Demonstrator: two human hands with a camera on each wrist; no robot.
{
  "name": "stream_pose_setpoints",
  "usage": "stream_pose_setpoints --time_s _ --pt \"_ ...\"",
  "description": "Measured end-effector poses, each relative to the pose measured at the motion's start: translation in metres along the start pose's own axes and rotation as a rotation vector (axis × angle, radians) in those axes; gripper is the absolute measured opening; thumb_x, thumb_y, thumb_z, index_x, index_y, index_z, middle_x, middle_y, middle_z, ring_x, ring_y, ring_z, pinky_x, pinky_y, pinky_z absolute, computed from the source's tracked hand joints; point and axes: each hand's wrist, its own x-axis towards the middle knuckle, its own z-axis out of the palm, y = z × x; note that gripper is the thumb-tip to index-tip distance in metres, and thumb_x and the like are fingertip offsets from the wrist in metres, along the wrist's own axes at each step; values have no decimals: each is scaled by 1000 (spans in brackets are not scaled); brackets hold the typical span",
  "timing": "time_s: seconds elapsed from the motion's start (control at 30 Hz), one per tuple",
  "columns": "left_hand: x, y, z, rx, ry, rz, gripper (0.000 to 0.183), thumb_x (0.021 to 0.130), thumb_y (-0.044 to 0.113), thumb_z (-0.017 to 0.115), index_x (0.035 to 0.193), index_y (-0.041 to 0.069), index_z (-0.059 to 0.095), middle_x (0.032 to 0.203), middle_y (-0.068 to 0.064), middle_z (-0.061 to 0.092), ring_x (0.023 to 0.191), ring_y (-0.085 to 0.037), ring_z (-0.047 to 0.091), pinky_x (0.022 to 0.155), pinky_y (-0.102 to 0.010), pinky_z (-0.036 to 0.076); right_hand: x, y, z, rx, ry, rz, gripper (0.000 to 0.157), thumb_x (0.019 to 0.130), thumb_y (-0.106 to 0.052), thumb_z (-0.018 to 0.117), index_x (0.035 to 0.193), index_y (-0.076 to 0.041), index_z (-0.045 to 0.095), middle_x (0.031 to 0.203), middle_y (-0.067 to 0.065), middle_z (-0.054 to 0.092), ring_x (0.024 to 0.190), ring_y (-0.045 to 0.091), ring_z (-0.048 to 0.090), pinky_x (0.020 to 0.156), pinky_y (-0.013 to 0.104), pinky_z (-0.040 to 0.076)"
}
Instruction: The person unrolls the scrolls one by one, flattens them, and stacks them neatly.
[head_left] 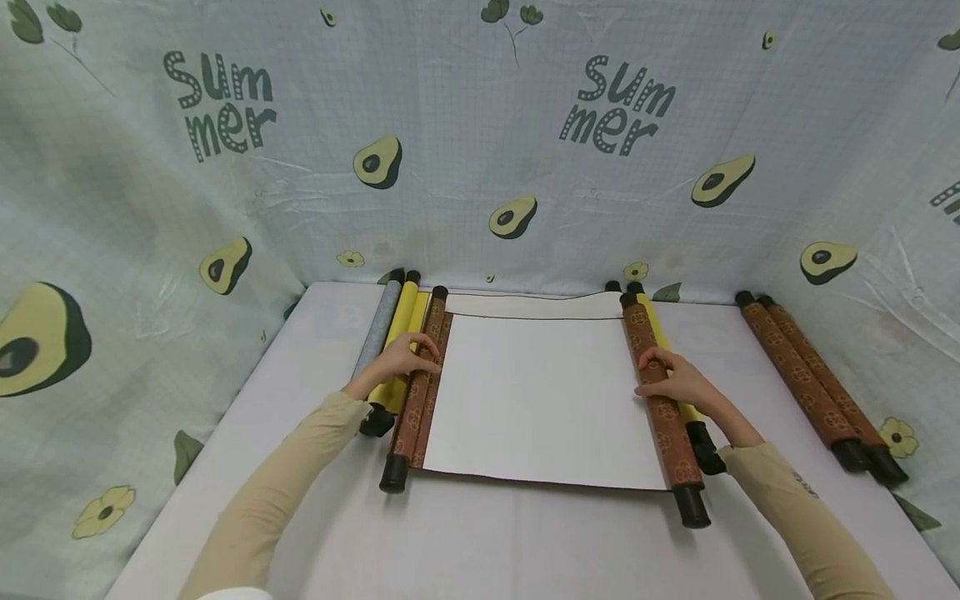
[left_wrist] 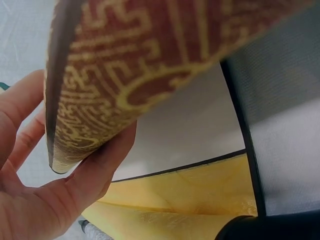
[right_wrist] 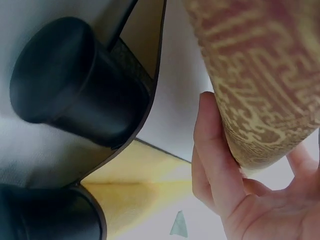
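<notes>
A brown-red scroll with a gold pattern lies partly unrolled on the table, its white paper (head_left: 540, 400) spread between two rolled ends. My left hand (head_left: 397, 360) grips the left roll (head_left: 412, 417), thumb on the inner side; the left wrist view shows fingers on both sides of the brocade (left_wrist: 125, 65). At the other end my right hand (head_left: 678, 383) grips the right roll (head_left: 670, 442). In the right wrist view, thumb and fingers curve round the patterned roll (right_wrist: 270, 85). Beneath this scroll lies a yellow scroll (head_left: 384, 395), mostly covered by it.
Beside the yellow roll at left is a grey roll (head_left: 377, 327) with a black end. Two brown patterned rolls, one nearer (head_left: 798, 379) and one farther (head_left: 828, 371), lie side by side at right. A printed cloth backdrop (head_left: 450, 100) encloses the white table (head_left: 480, 542).
</notes>
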Motion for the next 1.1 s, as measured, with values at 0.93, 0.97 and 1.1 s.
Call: stream_pose_setpoints --time_s 0.93,0.97,1.1 --pt "-3 1 -8 -61 -16 -6 29 79 0 59 106 -6 51 124 -23 40 59 -13 40 47 -28 38 -4 9 -11 11 8 -65 34 78 -17 61 107 -7 46 117 19 40 100 33 36 75 42 36" --pt "-3 1 -8 -60 -16 -6 29 80 0 59 107 -6 51 125 -23 40 60 -13 40 48 -28 38 -4 10 -11 8 9 -69 33 78 -16 60 107 -6 47 115 19 42 99 31 37 75 40 36" --pt "-3 1 -8 -60 -18 -16 30 80 0 57 109 -5 51 125 -23 39 65 -16 41 49 -29 39 -6 10 -13 8 -8 -73 31 81 -16 57 108 -2 49 112 19 46 94 26 40 72 32 37"
